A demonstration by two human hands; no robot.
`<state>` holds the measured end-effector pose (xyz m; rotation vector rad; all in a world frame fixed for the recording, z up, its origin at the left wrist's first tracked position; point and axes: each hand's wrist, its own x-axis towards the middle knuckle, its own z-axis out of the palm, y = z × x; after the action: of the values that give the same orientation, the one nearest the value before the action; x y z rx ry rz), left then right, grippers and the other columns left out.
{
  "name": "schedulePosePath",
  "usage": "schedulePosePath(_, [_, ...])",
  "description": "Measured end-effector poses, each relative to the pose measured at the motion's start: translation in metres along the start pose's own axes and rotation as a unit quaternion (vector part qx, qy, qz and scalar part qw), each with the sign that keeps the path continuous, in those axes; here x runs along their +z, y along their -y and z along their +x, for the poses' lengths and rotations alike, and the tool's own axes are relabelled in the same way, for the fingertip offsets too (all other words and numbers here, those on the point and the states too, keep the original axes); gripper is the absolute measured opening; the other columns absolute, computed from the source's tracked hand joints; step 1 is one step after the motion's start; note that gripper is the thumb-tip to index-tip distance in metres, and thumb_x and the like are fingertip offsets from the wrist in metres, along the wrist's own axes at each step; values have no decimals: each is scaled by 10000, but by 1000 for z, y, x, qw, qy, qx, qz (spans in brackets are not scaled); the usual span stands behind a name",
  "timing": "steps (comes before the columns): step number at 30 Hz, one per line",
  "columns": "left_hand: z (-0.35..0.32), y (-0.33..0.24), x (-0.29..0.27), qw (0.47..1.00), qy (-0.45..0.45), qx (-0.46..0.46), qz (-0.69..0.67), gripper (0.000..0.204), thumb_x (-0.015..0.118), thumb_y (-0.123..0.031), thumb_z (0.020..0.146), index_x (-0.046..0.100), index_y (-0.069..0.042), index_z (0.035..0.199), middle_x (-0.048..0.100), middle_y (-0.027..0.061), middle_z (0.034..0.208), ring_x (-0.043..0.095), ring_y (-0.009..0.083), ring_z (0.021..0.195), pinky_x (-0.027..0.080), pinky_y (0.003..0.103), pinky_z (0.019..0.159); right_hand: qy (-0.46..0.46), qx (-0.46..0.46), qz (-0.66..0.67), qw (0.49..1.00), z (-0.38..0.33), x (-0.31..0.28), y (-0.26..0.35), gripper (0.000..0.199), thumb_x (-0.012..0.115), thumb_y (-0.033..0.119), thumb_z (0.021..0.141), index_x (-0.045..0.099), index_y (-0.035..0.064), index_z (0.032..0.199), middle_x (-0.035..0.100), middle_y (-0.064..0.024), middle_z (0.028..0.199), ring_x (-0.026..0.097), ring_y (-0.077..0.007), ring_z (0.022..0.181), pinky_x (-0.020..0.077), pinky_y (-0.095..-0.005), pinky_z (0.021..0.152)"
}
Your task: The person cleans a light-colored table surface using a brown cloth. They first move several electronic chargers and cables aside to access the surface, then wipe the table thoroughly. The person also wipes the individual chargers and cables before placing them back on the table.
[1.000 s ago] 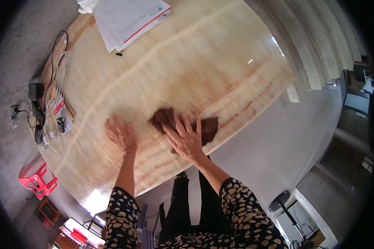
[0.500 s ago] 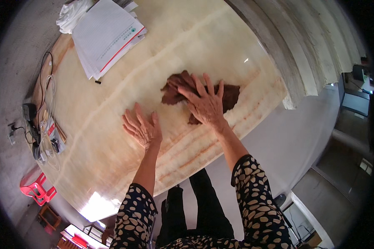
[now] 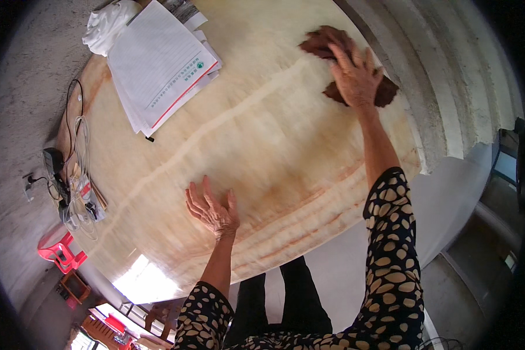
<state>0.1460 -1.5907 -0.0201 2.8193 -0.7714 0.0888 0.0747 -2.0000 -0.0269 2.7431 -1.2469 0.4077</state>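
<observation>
A crumpled dark brown cloth (image 3: 326,43) lies on the glossy, marbled cream-and-brown table (image 3: 268,157), close to its far right edge. My right hand (image 3: 357,79) presses flat on top of this cloth with outstretched fingers, hiding its middle; folds show on both sides of the palm. My left hand (image 3: 217,214) rests palm down on the bare tabletop left of centre, fingers spread and nothing in them.
A stack of lined paper (image 3: 163,67) and a white bundled cloth or bag (image 3: 109,26) lie at the far left. Cables and a black adapter (image 3: 53,160) sit along the left edge. Concrete steps (image 3: 443,87) rise beside the right edge. A red plastic stool (image 3: 63,252) stands lower left.
My right hand has slid the brown cloth away from me and to the right, from mid-table to the far right edge. My left hand stays on the tabletop; the whole view has shifted slightly.
</observation>
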Motion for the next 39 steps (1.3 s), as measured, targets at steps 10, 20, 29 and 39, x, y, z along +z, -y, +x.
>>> schedulePosePath(10, [-4, 4, 4, 999, -26, 12, 23, 631, 547, -458, 858, 383, -181, 1400, 330, 175, 1427, 282, 367, 1319, 202, 537, 1067, 53, 56, -27, 997, -152, -55, 38, 504, 595, 408, 805, 528, 353, 1301, 371, -49, 1465, 351, -354, 1315, 150, -715, 1015])
schedulePosePath(20, [0, 6, 17, 998, -61, 24, 21, 616, 545, -537, 867, 404, -234, 1384, 351, 151, 1402, 324, 335, 1292, 261, 526, 1026, 52, -88, 192, 976, -397, -134, 202, 642, 646, 450, 691, 524, 317, 1307, 391, -47, 1442, 343, -309, 1319, 245, -725, 949])
schedulePosePath(29, [-3, 3, 14, 999, -26, -17, 16, 598, 563, -461, 865, 395, -223, 1388, 331, 130, 1431, 279, 307, 1327, 217, 510, 1044, 61, 136, 125, 981, -315, -126, 25, 538, 710, 347, 694, 596, 380, 1219, 307, -87, 1487, 274, -394, 1339, 158, -709, 998])
schedulePosePath(39, [-3, 8, 11, 999, -16, -30, 36, 568, 562, -427, 881, 399, -218, 1383, 330, 115, 1434, 280, 294, 1328, 233, 511, 1037, -86, 363, 171, 912, -236, -76, -98, 703, 703, 342, 787, 398, 177, 1399, 222, -210, 1463, 272, -404, 1328, 301, -456, 1079])
